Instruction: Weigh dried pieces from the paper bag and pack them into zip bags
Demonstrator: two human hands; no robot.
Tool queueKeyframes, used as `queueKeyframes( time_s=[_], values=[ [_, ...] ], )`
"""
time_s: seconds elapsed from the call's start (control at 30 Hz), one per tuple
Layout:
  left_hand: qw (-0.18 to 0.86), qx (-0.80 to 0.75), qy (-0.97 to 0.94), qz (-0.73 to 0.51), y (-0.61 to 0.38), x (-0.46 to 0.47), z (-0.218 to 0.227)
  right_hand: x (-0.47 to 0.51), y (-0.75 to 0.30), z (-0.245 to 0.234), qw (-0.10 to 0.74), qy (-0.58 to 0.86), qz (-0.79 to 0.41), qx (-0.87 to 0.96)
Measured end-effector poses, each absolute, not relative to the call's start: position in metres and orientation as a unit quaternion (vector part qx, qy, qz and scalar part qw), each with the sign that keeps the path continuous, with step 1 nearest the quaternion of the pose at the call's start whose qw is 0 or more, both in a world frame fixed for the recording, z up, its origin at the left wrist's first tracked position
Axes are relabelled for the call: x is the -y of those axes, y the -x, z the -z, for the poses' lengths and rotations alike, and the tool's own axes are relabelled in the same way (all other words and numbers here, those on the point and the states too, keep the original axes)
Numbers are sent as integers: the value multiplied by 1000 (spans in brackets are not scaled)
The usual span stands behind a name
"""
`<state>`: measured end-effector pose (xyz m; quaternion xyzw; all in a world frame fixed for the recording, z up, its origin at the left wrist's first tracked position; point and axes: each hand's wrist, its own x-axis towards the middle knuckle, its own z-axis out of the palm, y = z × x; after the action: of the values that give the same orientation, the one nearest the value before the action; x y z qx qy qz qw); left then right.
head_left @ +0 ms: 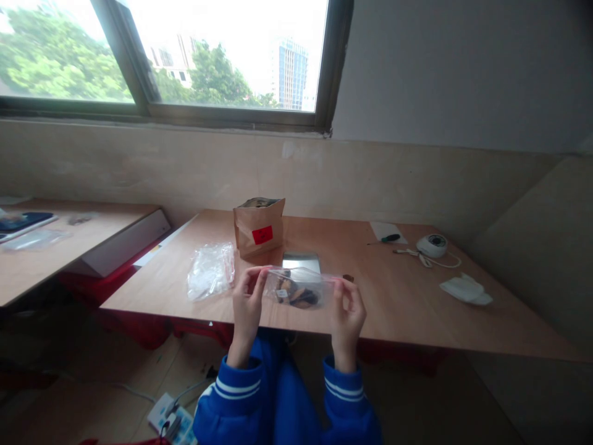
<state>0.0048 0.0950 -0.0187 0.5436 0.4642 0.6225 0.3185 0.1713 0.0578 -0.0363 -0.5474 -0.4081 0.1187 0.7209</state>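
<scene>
A clear zip-lock bag (pixel 327 296) with brown dried pieces inside is stretched between my two hands above the table's front edge. My left hand (pixel 248 303) pinches its top left corner, and my right hand (pixel 348 309) pinches the top right corner along the reddish seal strip. Behind the bag lies a flat silver-topped device (pixel 301 262), partly covered by it. An upright brown paper pouch (pixel 258 232) with a red label stands open at the back. Left of my left hand is a pile of clear plastic bags (pixel 209 272).
On the wooden table (pixel 393 303) are a small brown piece (pixel 348 278), a screwdriver (pixel 389 238), a white dome camera (pixel 432 246) with its cable, and a crumpled white wrapper (pixel 466 289). A power strip (pixel 173 420) with cords lies on the floor.
</scene>
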Motion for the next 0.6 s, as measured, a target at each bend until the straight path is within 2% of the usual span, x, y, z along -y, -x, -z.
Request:
queueKeyframes(
  time_s=[0.47, 0.6],
  values=[
    [297, -483, -527, -633, -10, -89, 18, -53, -171, 27, 742, 543, -114, 376],
    [301, -473, -502, -659, -14, -88, 15, -53, -168, 25, 758, 519, -148, 367]
  ],
)
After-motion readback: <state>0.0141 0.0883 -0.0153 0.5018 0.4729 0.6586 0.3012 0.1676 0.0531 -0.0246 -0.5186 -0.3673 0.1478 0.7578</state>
